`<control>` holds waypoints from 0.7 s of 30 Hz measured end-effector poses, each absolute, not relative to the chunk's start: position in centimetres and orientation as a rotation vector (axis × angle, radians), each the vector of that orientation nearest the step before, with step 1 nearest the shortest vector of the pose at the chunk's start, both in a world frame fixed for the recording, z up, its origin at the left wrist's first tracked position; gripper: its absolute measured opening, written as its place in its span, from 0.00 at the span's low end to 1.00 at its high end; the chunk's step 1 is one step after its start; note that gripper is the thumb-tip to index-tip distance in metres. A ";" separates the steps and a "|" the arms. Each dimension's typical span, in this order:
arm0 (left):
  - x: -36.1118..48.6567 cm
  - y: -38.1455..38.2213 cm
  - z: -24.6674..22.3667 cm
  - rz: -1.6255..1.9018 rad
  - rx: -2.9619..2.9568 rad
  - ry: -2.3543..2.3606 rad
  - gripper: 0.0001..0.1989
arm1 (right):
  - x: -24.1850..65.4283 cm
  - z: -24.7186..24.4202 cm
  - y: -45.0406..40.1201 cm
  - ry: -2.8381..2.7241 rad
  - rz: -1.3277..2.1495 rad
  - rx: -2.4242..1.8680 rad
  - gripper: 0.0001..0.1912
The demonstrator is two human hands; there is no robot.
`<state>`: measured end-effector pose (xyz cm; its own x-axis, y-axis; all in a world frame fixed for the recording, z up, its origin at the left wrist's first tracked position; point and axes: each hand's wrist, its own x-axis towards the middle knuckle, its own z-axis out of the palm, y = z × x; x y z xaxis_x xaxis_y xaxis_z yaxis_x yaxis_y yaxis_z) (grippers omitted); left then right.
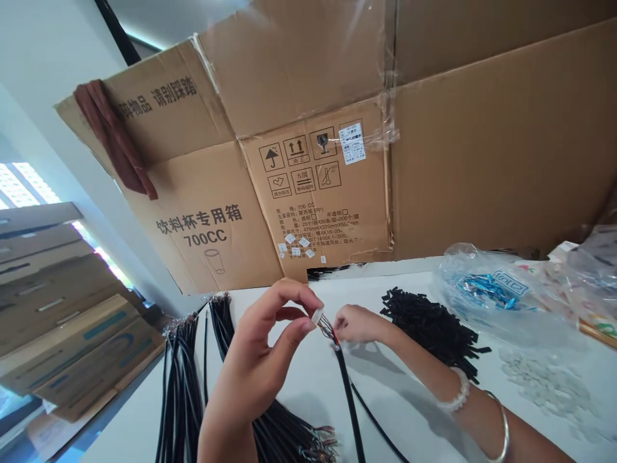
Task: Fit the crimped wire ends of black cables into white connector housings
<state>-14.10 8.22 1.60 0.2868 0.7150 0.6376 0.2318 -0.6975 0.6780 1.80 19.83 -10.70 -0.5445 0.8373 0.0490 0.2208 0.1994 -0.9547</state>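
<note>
My left hand point(270, 350) pinches a small white connector point(317, 316) between thumb and forefinger. Thin coloured wires point(326, 329) fan out of the connector into the stripped end of a black cable point(349, 402), which hangs down toward the bottom edge. Just right of these wires is my right hand point(357, 323), its fingers curled closed. Its fingertips meet the wires near the end of the cable's jacket, and whatever they grip is too small to make out. A second, thinner black cable point(376, 421) runs beside the first.
Bundles of black cables point(180, 392) lie left and below my left hand point(289, 427). Short black strips point(429, 328) are heaped at right, near scattered clear pieces point(549, 389) and a plastic bag point(463, 270) holding blue items. Cardboard point(308, 77) walls the white table's back.
</note>
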 end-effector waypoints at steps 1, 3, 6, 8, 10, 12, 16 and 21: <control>-14.0 8.3 1.6 1.398 2.106 0.853 0.04 | 1.9 -9.6 19.2 -1.839 1.280 -0.992 0.14; -13.8 8.4 1.6 1.389 2.110 0.858 0.04 | 2.2 -6.9 17.3 -1.727 1.146 -0.954 0.13; -13.5 8.4 1.6 1.369 2.096 0.862 0.04 | 3.2 -2.8 13.6 -1.650 1.105 -0.749 0.17; -13.4 8.4 1.7 1.368 2.081 0.844 0.05 | 3.8 -1.0 11.4 -1.668 1.177 -0.628 0.21; -13.3 8.3 1.7 1.387 2.088 0.812 0.05 | 4.1 -0.2 10.0 -1.641 1.378 -0.499 0.20; -13.3 8.3 1.7 1.404 2.118 0.792 0.05 | 4.1 -0.1 9.5 -1.580 1.555 -0.405 0.20; -13.3 8.3 1.7 1.429 2.151 0.770 0.06 | 3.8 -0.4 9.7 -1.526 1.655 -0.352 0.20; -13.3 8.4 1.7 1.457 2.123 0.794 0.05 | 4.4 0.5 8.8 -1.516 1.442 -0.506 0.14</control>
<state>-13.30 8.38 1.65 0.2788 0.6751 0.6831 0.2079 -0.7368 0.6433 4.38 8.79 0.45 -0.4641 0.8160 0.3447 -0.3032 0.2193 -0.9274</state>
